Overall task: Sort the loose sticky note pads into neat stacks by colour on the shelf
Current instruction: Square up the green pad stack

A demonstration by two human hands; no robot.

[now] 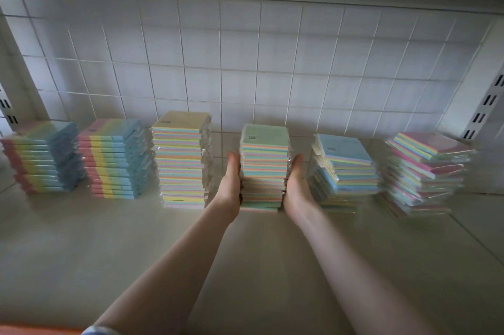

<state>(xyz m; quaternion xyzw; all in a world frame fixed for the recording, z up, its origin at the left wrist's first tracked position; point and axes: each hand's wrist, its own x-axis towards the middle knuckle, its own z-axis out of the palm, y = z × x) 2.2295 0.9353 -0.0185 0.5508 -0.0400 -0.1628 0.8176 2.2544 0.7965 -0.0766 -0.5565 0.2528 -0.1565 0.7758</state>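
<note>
A green-topped stack of wrapped sticky note pads (264, 171) stands in the middle of the white shelf (245, 253). My left hand (231, 182) presses flat on its left side, and my right hand (297, 182) presses flat on its right side, fingers straight. To the left stands a tall yellow-topped stack (182, 160). On the right a blue-topped stack (345, 168) leans unevenly, and beyond it a pink-topped stack (425, 171) is skewed and spread out.
Two neat stacks with pink, yellow and blue stripes stand at the far left, one (43, 157) by the edge and another (117, 160) beside it. A white tiled wall (245, 62) closes the back. Slotted shelf brackets (488, 105) flank the sides.
</note>
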